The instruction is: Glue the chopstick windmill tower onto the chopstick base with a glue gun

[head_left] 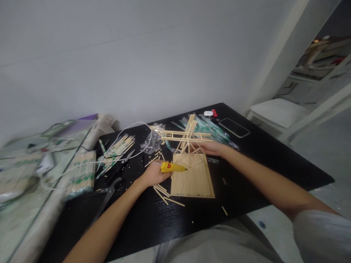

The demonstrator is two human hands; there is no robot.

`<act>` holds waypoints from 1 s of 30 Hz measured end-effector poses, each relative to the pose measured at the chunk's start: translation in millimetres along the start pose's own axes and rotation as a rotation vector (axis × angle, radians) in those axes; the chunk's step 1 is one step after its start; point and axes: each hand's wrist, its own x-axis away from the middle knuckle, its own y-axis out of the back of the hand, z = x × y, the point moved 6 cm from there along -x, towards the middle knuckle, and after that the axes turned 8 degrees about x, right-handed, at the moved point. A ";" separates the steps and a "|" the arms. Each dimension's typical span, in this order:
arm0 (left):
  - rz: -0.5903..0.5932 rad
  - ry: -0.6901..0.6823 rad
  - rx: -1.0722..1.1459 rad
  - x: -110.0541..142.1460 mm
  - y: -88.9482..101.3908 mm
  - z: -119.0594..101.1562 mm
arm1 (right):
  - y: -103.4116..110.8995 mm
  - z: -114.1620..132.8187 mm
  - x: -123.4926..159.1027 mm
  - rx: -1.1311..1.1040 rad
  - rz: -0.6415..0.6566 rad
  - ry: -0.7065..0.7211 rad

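My left hand [154, 173] is closed around a yellow hot glue gun [173, 167], its nozzle pointing right over a flat base of bamboo sticks [196, 184]. On the far part of this base stands a windmill-like model [189, 137] made of thin sticks, with crossed blades on slanted legs. My right hand [210, 147] reaches behind the model's right side and grips it by the frame; its fingertips are partly hidden by the sticks. A white cord [82, 163] runs leftward from the glue gun's side of the table.
Wrapped chopsticks [120, 149], scissors [126, 160] and loose cut sticks [162, 193] lie to the left on the black table [236, 182]. Clear plastic [152, 141] and empty wrappers [216, 128] lie farther back. A phone [234, 128] and a white case [208, 113] are at the back right.
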 end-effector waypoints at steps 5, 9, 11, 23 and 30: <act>0.001 0.003 -0.014 1.1 0.6 -0.2 | -0.1 -1.0 -0.1 -0.006 0.002 -0.023; 0.003 -0.014 -0.032 0.8 0.4 0.4 | 1.1 -2.1 -1.2 -0.017 0.000 -0.021; 0.001 -0.017 -0.025 0.5 0.4 0.7 | 1.5 -2.4 -1.8 -0.008 0.008 -0.012; -0.006 -0.057 -0.059 -0.2 2.9 -3.0 | 3.5 -2.1 -3.1 0.011 0.028 0.016; 0.003 -0.104 -0.046 -1.4 2.7 -5.6 | 2.1 -0.7 -1.8 -0.003 0.003 -0.011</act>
